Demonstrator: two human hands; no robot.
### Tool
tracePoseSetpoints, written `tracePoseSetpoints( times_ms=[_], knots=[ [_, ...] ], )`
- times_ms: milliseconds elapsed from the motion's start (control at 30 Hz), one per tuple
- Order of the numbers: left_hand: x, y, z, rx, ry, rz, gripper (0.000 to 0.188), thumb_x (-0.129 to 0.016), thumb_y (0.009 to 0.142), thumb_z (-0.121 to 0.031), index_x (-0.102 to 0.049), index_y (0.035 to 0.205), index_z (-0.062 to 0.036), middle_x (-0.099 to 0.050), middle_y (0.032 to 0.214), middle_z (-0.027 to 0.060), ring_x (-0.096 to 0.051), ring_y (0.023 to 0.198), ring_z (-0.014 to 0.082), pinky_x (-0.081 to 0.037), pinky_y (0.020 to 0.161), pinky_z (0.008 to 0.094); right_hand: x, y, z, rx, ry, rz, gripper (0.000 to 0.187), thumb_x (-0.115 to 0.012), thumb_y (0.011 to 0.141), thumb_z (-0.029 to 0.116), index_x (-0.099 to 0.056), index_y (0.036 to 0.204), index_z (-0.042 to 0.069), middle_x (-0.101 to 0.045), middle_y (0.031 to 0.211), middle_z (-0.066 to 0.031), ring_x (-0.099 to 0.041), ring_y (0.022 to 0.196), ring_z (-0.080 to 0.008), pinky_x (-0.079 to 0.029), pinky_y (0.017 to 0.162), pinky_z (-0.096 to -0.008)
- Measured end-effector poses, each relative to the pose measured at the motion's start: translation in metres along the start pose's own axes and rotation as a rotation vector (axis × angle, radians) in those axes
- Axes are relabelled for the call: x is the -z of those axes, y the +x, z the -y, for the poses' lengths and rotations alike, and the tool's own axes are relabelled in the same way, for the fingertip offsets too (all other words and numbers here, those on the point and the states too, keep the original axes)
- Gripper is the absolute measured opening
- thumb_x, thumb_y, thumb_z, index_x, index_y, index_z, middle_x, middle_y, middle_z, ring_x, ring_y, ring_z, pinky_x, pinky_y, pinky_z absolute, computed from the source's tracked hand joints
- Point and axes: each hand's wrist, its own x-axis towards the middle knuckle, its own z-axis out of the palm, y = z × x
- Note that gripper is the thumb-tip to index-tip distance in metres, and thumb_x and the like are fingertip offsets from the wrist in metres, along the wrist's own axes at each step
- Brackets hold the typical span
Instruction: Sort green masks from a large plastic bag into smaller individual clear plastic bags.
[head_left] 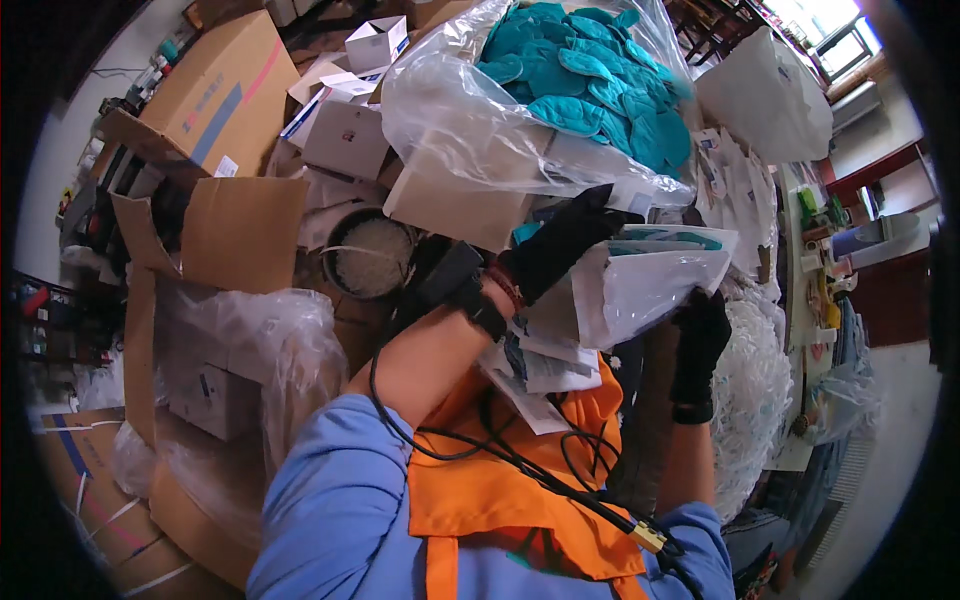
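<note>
Both my hands wear black gloves. My left hand (562, 243) grips the upper left edge of a white plastic pouch (640, 290) with a teal item showing inside it. My right hand (700, 335) holds the pouch's lower right corner. The pouch is raised in front of me, just below a big clear plastic bag (470, 120) stuffed with teal gloves (590, 80). Several flat printed packets (535, 370) lie under the pouch on my orange apron.
Brown cardboard boxes (225, 90) and small white boxes (345, 135) crowd the left and back. A black round bucket of white pellets (370, 255) sits in the centre left. White bags (765, 95) and a cluttered shelf (825, 260) stand on the right. A black cable (480, 450) hangs across my chest.
</note>
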Motion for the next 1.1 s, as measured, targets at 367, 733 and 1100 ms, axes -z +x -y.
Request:
tracePoseSetpoints(
  times_ms=[367, 733, 1100],
  knots=[
    [0.003, 0.009, 0.026, -0.189, -0.048, 0.051, 0.059, -0.069, 0.084, -0.007, -0.041, 0.135, -0.0026, -0.059, 0.128, 0.0120, -0.055, 0.119, 0.0203, -0.044, 0.100, 0.0308, -0.009, -0.007, 0.045, -0.226, 0.074, 0.035, 0.012, -0.056, 0.088, 0.002, -0.063, 0.098, -0.001, -0.063, 0.081, -0.0033, -0.055, 0.073, -0.0112, -0.045, 0.065, -0.0243],
    [0.011, 0.023, 0.078, -0.252, 0.659, -0.061, 0.049, -0.072, 0.080, -0.021, -0.056, 0.121, -0.0006, -0.063, 0.110, 0.0181, -0.061, 0.103, 0.0322, -0.047, 0.094, 0.0401, -0.019, -0.009, 0.054, 0.095, -0.092, -0.009, 0.001, -0.058, 0.088, 0.001, -0.059, 0.089, 0.000, -0.056, 0.074, -0.0045, -0.052, 0.069, -0.0146, -0.043, 0.063, -0.0263],
    [-0.008, 0.016, 0.035, 0.033, 0.446, -0.264, 0.053, -0.078, 0.076, -0.028, -0.059, 0.115, 0.0017, -0.065, 0.108, 0.0208, -0.061, 0.100, 0.0359, -0.048, 0.091, 0.0403, -0.027, -0.015, 0.046, 0.112, -0.207, -0.032, 0.010, -0.058, 0.093, 0.010, -0.061, 0.088, 0.001, -0.059, 0.073, -0.0083, -0.053, 0.066, -0.0177, -0.043, 0.059, -0.0288]
  ],
)
